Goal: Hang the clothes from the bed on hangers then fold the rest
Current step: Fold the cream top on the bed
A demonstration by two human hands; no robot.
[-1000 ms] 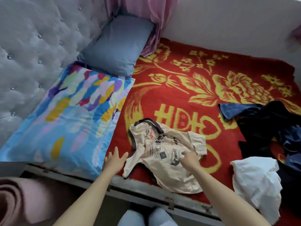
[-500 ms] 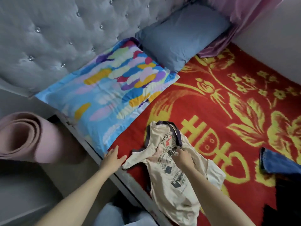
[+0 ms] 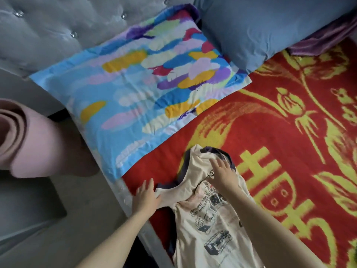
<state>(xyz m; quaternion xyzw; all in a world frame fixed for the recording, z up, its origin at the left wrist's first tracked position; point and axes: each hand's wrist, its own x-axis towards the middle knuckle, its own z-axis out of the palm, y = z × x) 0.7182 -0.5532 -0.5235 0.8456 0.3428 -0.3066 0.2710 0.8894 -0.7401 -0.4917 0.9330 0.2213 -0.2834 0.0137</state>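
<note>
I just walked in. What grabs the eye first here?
The red blanket with bold yellow patterns fills the right side. On its near edge lies a cream printed T-shirt, the right hand flat near its collar, the left hand at a sleeve. A brightly splashed pillow lies upper left.

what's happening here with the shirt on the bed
A person leans over the bed edge, working on a cream printed T-shirt spread on the red and yellow blanket. The right hand lies flat on the shirt just below the collar. The left hand, fingers straight, touches the shirt's sleeve near the mattress edge. No hanger is in view.
</note>
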